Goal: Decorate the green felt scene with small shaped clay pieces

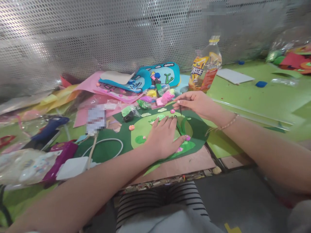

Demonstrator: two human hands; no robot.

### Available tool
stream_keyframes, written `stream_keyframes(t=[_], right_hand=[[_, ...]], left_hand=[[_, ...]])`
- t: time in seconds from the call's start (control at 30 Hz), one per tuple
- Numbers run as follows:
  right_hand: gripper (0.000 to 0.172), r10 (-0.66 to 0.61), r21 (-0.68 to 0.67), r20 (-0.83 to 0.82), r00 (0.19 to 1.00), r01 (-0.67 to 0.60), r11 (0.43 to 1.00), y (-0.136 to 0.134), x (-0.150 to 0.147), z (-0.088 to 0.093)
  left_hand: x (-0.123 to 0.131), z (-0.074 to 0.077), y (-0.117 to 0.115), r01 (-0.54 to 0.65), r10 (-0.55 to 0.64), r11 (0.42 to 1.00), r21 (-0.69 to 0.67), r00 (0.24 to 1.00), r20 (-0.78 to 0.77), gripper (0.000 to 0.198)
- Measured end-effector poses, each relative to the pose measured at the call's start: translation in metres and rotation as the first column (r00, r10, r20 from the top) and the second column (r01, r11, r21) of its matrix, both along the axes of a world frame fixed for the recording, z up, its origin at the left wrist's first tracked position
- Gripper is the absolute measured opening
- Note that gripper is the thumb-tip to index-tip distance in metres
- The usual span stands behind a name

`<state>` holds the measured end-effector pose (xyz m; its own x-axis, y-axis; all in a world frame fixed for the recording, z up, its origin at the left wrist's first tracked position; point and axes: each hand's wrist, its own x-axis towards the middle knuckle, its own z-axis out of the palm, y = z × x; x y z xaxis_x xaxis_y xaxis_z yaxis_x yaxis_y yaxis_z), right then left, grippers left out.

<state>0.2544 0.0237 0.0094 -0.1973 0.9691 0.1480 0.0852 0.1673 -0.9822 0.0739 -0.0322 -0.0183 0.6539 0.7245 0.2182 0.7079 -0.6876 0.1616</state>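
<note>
My left hand (164, 137) lies flat, fingers stretched out, on a dark green felt board (107, 150) with a light green patch (143, 127) and small clay pieces. My right hand (195, 103) is pinched around a thin dark stick tool (180, 110), its tip pointing down at the board just beyond my left fingertips. A small pink clay piece (172, 111) lies beside the tip. An orange clay ball (131, 127) sits at the left of the light patch.
Behind the board lie bags of coloured clay (155, 97), pink paper sheets (92, 85) and blue felt pieces (165, 73). A plastic bottle (205, 66) stands at the back. A white cable (107, 142), a purple case (60, 155) and a blue glue gun (50, 127) are at left. Perforated metal wall behind.
</note>
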Motion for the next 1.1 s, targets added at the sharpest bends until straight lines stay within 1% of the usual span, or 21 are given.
stream_keyframes(t=[0.2, 0.37, 0.57, 0.7, 0.8, 0.93, 1.0, 1.1], right_hand=[[0.009, 0.052, -0.088, 0.061, 0.997, -0.046, 0.995, -0.006, -0.003, 0.006], [0.012, 0.148, -0.096, 0.148, 0.978, -0.134, 0.986, -0.009, -0.002, 0.005], [0.007, 0.242, -0.174, 0.169, 0.955, -0.213, 0.961, -0.009, -0.003, 0.003], [0.004, 0.284, -0.193, 0.202, 0.937, -0.246, 0.95, -0.011, -0.004, 0.004], [0.005, 0.289, -0.186, 0.189, 0.939, -0.254, 0.949, -0.011, -0.004, 0.003], [0.006, 0.27, -0.188, 0.153, 0.95, -0.24, 0.952, -0.011, -0.004, 0.002], [0.005, 0.276, -0.193, 0.148, 0.95, -0.246, 0.95, -0.011, -0.004, 0.001], [0.006, 0.294, -0.199, 0.139, 0.946, -0.264, 0.944, -0.01, -0.004, -0.001]], left_hand=[[-0.002, 0.0, 0.0, 0.025, -0.024, 0.999, 0.043, 0.999, -0.03, 0.06], [-0.004, 0.003, 0.0, 0.031, -0.03, 0.998, 0.048, 0.999, -0.03, 0.056], [-0.003, 0.003, 0.001, 0.02, -0.019, 0.999, 0.029, 0.999, -0.037, 0.061], [-0.003, 0.004, 0.0, 0.001, -0.001, 1.0, 0.017, 1.0, -0.03, 0.062], [-0.004, 0.004, 0.0, -0.048, 0.048, 0.999, 0.017, 0.999, -0.01, 0.065], [-0.004, 0.004, 0.002, -0.115, 0.115, 0.993, 0.002, 0.993, -0.009, 0.076], [-0.004, 0.004, 0.002, -0.128, 0.127, 0.992, -0.006, 0.992, -0.009, 0.078], [-0.004, 0.005, 0.003, -0.115, 0.115, 0.993, -0.002, 0.993, 0.0, 0.078]])
